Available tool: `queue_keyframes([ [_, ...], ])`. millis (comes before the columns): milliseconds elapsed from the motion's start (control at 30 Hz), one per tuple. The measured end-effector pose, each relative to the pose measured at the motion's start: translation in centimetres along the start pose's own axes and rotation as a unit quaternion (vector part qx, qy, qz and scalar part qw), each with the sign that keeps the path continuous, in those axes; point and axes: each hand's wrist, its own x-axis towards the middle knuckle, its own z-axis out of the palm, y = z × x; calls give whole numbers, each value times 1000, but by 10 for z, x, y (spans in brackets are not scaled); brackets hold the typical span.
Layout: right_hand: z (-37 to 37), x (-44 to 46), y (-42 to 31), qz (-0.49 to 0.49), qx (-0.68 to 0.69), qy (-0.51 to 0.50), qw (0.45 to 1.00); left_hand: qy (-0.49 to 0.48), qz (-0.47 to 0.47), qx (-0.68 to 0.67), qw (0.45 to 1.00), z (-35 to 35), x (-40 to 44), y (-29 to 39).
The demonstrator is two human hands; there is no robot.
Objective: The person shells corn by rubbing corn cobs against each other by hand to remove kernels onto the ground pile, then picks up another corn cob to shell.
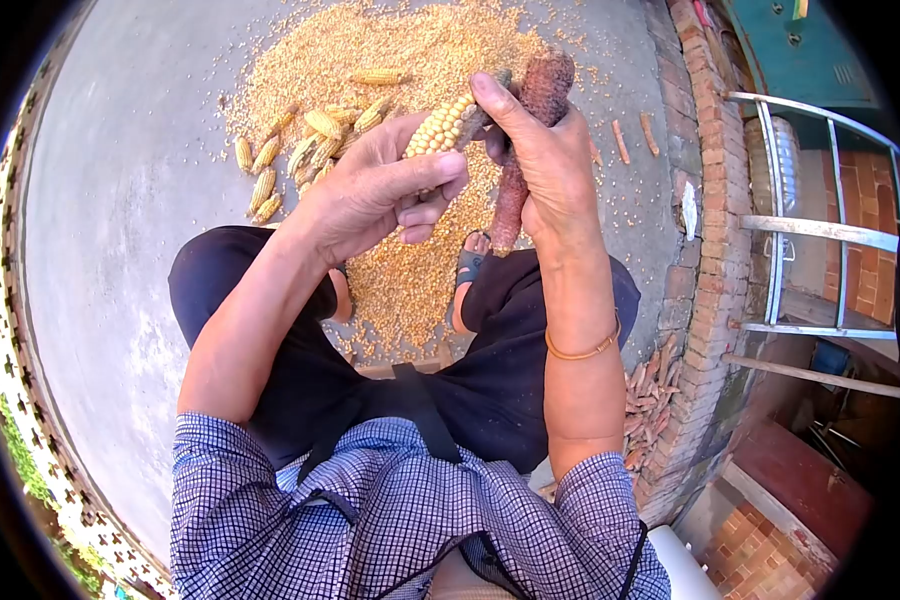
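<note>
Before my chest, my left hand [370, 195] is closed round a yellow ear of corn [438, 130], its kernels still in rows on the visible side. My right hand [562, 165] grips a dark reddish bare corncob [547, 88], held nearly upright. The right thumb lies at the far end of the ear, and the two hands almost meet there. Part of that end is hidden by fingers. Below and beyond my hands, loose corn kernels [390, 290] cover the ground between my sandalled feet [470, 258].
Several unshelled ears [263, 188] lie left of the kernel heap [300, 60]. Bare cobs [653, 398] are piled at my right, along a low brick edge [712, 290]. Past it stands a metal railing [838, 235]. Grey concrete [120, 250] stretches to my left.
</note>
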Motion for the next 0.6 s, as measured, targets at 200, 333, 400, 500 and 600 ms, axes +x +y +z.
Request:
queue_keyframes([
  [200, -3, 1, 0, 18, 40, -18, 999, -8, -7, -70, 997, -10, 1, -5],
  [333, -1, 1, 1, 9, 58, -24, 998, -22, -15, -129, 991, -14, 2, -4],
  [400, 0, 1, 0, 0, 65, -26, 998, -7, -12, -140, 990, -11, 1, -4],
  [500, -1, 1, 2, -4, 64, -21, 998, 10, 1, -138, 990, -8, 1, -6],
  [600, -3, 2, 3, -4, 57, -16, 998, 2, -3, -121, 993, -9, 2, -6],
])
